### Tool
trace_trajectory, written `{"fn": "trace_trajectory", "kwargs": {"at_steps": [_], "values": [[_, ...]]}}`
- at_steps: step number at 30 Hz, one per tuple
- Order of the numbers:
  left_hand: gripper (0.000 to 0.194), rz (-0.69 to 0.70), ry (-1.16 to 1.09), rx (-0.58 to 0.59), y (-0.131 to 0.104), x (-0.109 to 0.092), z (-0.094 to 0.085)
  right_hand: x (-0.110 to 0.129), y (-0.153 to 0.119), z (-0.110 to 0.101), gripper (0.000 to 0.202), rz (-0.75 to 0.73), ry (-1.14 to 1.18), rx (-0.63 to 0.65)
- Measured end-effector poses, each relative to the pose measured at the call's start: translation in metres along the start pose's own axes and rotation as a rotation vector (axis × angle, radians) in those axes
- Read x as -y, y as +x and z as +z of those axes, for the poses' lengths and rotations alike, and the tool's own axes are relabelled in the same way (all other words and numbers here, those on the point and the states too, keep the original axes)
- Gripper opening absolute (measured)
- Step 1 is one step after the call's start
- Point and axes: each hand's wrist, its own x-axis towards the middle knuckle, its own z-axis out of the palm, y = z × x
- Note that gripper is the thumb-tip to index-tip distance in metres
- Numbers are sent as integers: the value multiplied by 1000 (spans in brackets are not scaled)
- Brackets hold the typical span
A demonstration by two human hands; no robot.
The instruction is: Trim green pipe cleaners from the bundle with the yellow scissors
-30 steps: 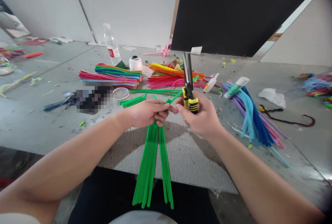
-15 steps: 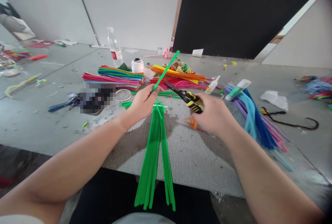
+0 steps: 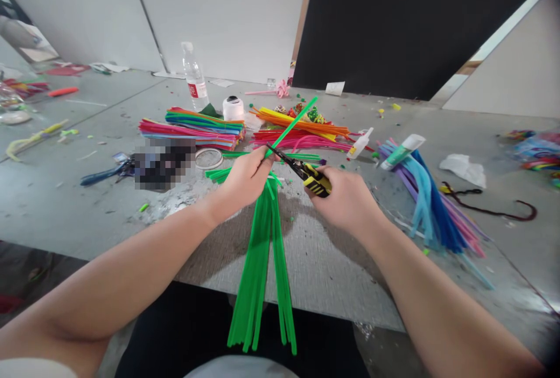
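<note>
My left hand (image 3: 247,177) pinches a green pipe cleaner (image 3: 294,122), which slants up and to the right from the fingertips. In my right hand (image 3: 343,200) are black pliers with yellow grips (image 3: 315,182). Their jaws point up-left and reach the green strip beside my left fingertips; whether they touch it cannot be made out. Below, a bundle of long green pipe cleaners (image 3: 254,267) hangs over the table's front edge. Shorter green pieces (image 3: 217,175) lie partly under my left hand.
Coloured pipe cleaner bundles (image 3: 192,133) lie behind my hands, near a water bottle (image 3: 195,77) and a white spool (image 3: 233,108). Blue and purple ones (image 3: 437,209) lie at right with a tube (image 3: 403,150). A white ring (image 3: 209,158) is at left, a glue bottle (image 3: 360,143) behind my right hand.
My right hand has moved left with the pliers, and their jaws have come together near my left fingertips. The green strip leans further right.
</note>
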Motion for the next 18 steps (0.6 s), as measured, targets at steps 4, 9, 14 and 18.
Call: {"fn": "trace_trajectory", "kwargs": {"at_steps": [4, 9, 14, 18], "values": [[23, -40, -5, 9, -1, 0, 0, 0, -1, 0, 31, -14, 20, -4], [25, -59, -38, 24, -1, -2, -1, 2, -1, -2, 20, 9, -11, 9], [26, -88, -51, 29, -1, -3, -1, 3, -1, -3, 16, 13, -39, -1], [25, -137, -89, 49, -1, -7, -1, 5, -2, -7, 19, 36, -82, 14]]}}
